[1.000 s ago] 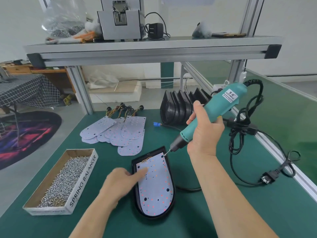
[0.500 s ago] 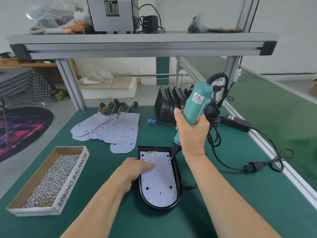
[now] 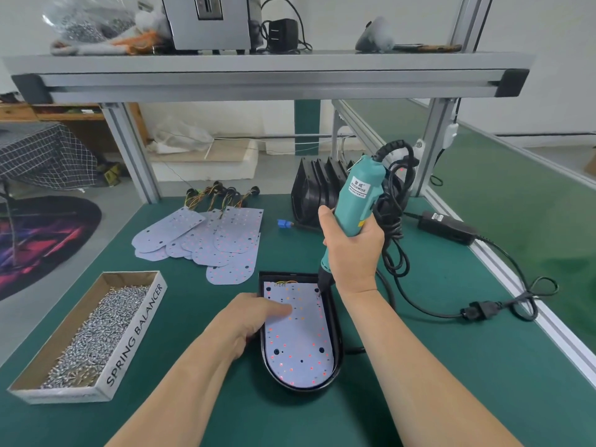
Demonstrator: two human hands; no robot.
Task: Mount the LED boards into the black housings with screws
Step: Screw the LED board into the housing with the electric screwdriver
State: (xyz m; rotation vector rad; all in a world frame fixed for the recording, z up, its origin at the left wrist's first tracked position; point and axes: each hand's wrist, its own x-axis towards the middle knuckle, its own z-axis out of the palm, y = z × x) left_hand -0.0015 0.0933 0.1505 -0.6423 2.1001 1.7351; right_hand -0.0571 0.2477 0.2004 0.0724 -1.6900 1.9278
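A black housing (image 3: pixel 337 330) lies on the green mat in front of me with a pale LED board (image 3: pixel 301 346) seated inside it. My left hand (image 3: pixel 250 321) rests on the board's upper left part, its forefinger pressing down flat. My right hand (image 3: pixel 353 253) grips a teal electric screwdriver (image 3: pixel 358 195), held nearly upright. Its bit touches the board near the upper right corner. Any screw under the bit is too small to make out.
A cardboard box of screws (image 3: pixel 93 333) sits at the left. Several loose LED boards (image 3: pixel 206 240) with wires lie behind the housing, and a stack of black housings (image 3: pixel 316 188) stands further back. The screwdriver's cable and power adapter (image 3: pixel 446 227) trail right. A shelf frame (image 3: pixel 267 82) crosses overhead.
My right hand swung the screwdriver from a slant to nearly upright and set its bit on the board's upper right corner. My left hand stayed pressed on the board.
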